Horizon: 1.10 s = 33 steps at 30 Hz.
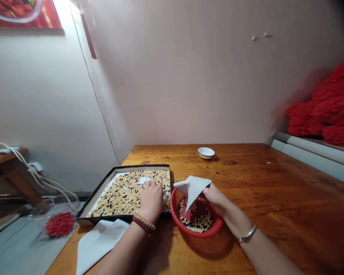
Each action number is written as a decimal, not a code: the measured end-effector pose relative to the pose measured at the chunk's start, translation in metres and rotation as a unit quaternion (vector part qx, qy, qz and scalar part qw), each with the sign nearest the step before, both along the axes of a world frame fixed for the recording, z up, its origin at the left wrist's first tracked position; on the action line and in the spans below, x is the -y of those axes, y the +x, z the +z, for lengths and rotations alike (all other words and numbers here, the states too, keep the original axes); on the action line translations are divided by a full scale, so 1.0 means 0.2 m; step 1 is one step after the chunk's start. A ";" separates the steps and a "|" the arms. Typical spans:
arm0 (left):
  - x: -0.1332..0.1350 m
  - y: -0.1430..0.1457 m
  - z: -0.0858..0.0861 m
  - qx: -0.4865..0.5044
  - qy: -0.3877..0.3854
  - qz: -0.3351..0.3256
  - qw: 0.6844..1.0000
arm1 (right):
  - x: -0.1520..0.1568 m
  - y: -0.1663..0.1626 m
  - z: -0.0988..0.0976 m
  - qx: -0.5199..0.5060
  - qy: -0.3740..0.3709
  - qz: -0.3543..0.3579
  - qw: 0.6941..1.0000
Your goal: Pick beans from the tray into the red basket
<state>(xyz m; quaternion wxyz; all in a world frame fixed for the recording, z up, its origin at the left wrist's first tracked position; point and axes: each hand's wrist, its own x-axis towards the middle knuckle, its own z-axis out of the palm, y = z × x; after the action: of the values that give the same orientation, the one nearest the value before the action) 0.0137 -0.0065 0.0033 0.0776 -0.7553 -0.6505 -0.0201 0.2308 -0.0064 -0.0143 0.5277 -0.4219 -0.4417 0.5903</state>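
A black-edged shallow tray (pixel 86 218) holds a layer of pale yellow, soybean-like pieces (pixel 119 194) mixed with dark and a few coloured ones. My left hand (pixel 151 196) rests among them near the tray's right side. Its fingers are curled down, and whatever lies under them is hidden. To the right is a red mesh basket (pixel 174 214) with more such pieces along its bottom. Over its far rim, my right hand (pixel 212 194) grips a white cloth-like sheet (pixel 199 187) that hangs into the basket; the fingertips are hidden.
Another white sheet (pixel 103 238) lies at the tray's near edge. On the wooden table (pixel 260 202) a small white bowl (pixel 206 152) stands toward the wall. Red heaped material (pixel 329 107) is at the right. Left, a clear bag holds red pieces (pixel 60 224) beside white cables (pixel 37 173).
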 end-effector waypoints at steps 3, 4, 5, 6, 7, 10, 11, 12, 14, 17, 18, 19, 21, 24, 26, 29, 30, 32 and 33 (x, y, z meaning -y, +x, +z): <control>0.00 0.00 0.01 -0.003 -0.041 0.000 0.999 | 0.00 0.00 -0.01 -0.030 -0.027 0.002 0.999; 0.00 0.00 0.01 -0.001 -0.049 0.002 0.999 | 0.00 -0.01 -0.01 -0.038 -0.027 0.008 0.999; 0.00 0.00 0.01 0.003 -0.058 0.004 0.998 | 0.00 -0.01 -0.01 -0.045 -0.023 0.013 0.999; -0.01 0.01 0.01 0.008 -0.066 0.007 0.998 | 0.00 -0.01 0.00 -0.051 -0.016 0.016 0.998; -0.01 0.01 0.01 0.013 -0.074 0.008 0.997 | 0.00 -0.01 0.00 -0.058 -0.011 0.019 0.998; -0.02 0.01 0.01 0.019 -0.083 0.007 0.996 | 0.01 -0.02 0.01 -0.079 -0.014 0.015 0.997; -0.02 0.01 0.00 0.020 -0.084 0.009 0.996 | 0.01 -0.03 0.02 -0.082 -0.019 0.010 0.996; -0.03 0.01 0.00 0.022 -0.085 0.013 0.996 | 0.02 -0.03 0.02 -0.082 -0.024 0.003 0.996; -0.04 0.01 0.00 0.027 -0.084 0.021 0.996 | 0.02 -0.03 0.03 -0.081 -0.029 -0.005 0.996; -0.04 0.01 0.00 0.029 -0.077 0.030 0.996 | 0.02 -0.03 0.03 -0.080 -0.037 0.006 0.996; -0.04 0.00 0.00 0.029 -0.075 0.034 0.996 | 0.01 -0.03 0.03 -0.076 -0.039 0.006 0.996; -0.04 0.00 0.00 0.030 -0.073 0.039 0.996 | 0.01 -0.03 0.03 -0.072 -0.040 0.004 0.997; -0.04 -0.01 0.01 0.033 -0.072 0.046 0.996 | 0.02 -0.03 0.03 -0.065 -0.040 -0.006 0.997; -0.04 -0.02 0.01 0.034 -0.074 0.045 0.996 | 0.02 -0.03 0.03 -0.066 -0.042 0.000 0.997; -0.04 -0.02 0.01 0.034 -0.075 0.044 0.996 | 0.02 -0.02 0.03 -0.066 -0.040 0.004 0.997; -0.05 -0.02 0.00 0.040 -0.073 0.045 0.996 | 0.01 -0.02 0.03 -0.066 -0.033 0.004 0.997; -0.05 -0.02 0.00 0.042 -0.073 0.044 0.996 | 0.01 -0.02 0.03 -0.069 -0.034 0.008 0.997; -0.05 -0.01 0.00 0.045 -0.076 0.040 0.995 | 0.01 -0.02 0.03 -0.080 -0.039 0.016 0.996; -0.05 -0.01 0.00 0.046 -0.078 0.037 0.995 | 0.01 -0.02 0.03 -0.084 -0.041 0.017 0.995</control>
<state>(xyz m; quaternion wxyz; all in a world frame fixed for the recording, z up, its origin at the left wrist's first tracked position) 0.0113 0.0029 0.0038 -0.0106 -0.7329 -0.6803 -0.0008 0.2261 -0.0081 -0.0090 0.5351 -0.3848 -0.3784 0.6500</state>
